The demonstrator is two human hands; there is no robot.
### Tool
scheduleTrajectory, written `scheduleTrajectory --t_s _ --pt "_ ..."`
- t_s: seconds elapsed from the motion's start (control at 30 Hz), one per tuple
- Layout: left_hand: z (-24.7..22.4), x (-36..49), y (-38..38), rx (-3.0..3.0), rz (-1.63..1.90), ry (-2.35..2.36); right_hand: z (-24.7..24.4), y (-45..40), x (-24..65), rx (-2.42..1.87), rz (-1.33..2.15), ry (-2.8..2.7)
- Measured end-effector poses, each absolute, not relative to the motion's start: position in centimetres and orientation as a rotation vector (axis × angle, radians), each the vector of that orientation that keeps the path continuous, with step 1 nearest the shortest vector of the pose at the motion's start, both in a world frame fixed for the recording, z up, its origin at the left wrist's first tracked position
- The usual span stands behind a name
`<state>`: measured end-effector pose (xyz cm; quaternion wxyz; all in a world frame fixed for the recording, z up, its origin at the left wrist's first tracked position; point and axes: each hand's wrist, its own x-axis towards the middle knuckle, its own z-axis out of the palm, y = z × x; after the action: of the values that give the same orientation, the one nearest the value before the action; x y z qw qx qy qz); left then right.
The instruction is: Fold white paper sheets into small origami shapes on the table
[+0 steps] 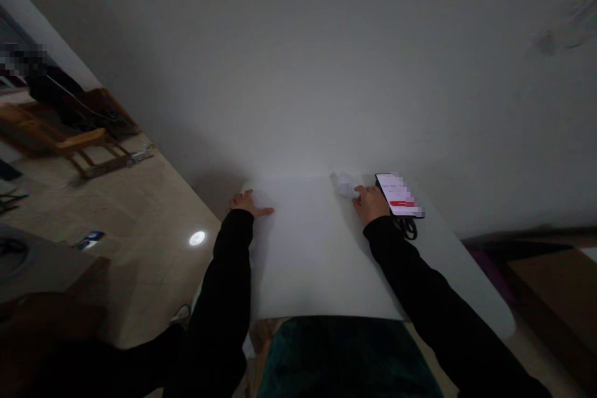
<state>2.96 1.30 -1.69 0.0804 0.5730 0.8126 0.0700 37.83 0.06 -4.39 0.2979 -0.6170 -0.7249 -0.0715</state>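
Hands: two, both bare, each coming out of one black sleeve; both over the far half of one white table (308,286).
Left hand: one, the left hand (243,201), at the table's far left corner; thumb stretched out toward the middle, well away from the fingers, which lie along the edge; nothing seen in its grasp.
Right hand: one, the right hand (372,203), fingers bent toward the crumpled wrapper; whether they pinch it or only touch it, I can't tell.
Wrapper: one crumpled wrapper (346,184), whitish and see-through; at the table's far edge, at the right hand's fingertips, left of the phone.
Phone: one phone (396,189), screen lit with digits and one red bar; just right of the right hand.
Cord: one looped black cord (409,229); at the phone's near end.
Wall: one grey wall (298,62), behind the table.
Seat: one dark green cushion (345,360), at the table's near edge.
Floor, left: at least one wooden chair (88,140); one bright round reflection (197,238); one person in dark clothes (56,93), farther off.
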Motion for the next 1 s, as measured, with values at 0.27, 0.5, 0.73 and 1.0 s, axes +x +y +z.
scheduleTrajectory --t_s 0.27,0.5,0.73,1.0 --pt "-1.7 3.2 1.0 1.688 0.223 2.501 -3.7 -3.3 32.5 -1.153 -0.024 -2.056" --pt "-1.2 2.9 1.3 1.572 0.31 2.523 -5.3 -4.1 29.4 -0.822 0.219 -2.341" --pt "-0.6 2.7 1.2 1.604 0.475 2.462 -5.8 -3.5 29.8 -0.823 0.244 -2.368" --pt "0.6 0.9 1.5 1.571 0.895 2.395 -5.8 -3.5 29.8 -0.831 0.279 -2.342"
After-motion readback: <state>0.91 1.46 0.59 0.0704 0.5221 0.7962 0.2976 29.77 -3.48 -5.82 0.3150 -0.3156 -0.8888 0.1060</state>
